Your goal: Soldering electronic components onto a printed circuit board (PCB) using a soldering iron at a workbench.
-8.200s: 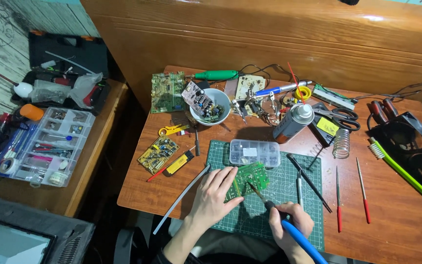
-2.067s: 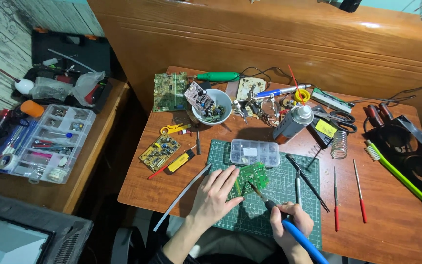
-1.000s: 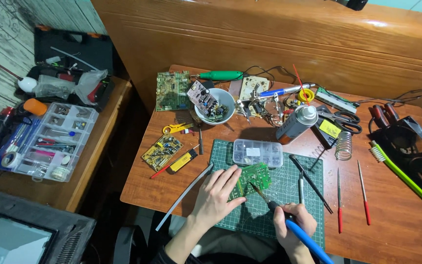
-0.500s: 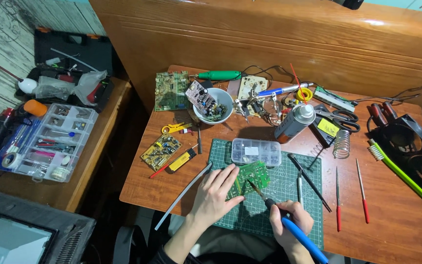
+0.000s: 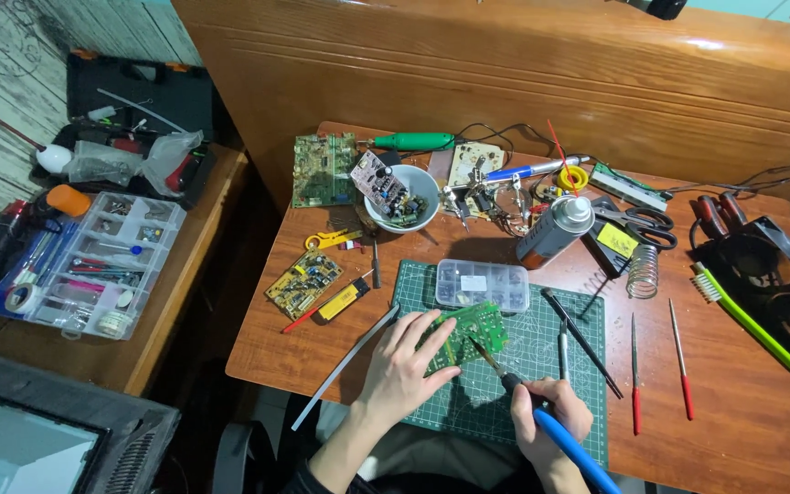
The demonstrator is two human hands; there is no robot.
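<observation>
Pressing left hand flat on circuit board; right hand gripping soldering iron.

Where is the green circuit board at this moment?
In the head view, the green circuit board lies on the green cutting mat, just below the clear parts box, under the left hand.

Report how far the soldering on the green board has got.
Set up: the green circuit board lies on the cutting mat. In hand: the left hand steadies it while the right hand holds the blue soldering iron, tip at the board. Left: finished joints are too small to tell.
</observation>
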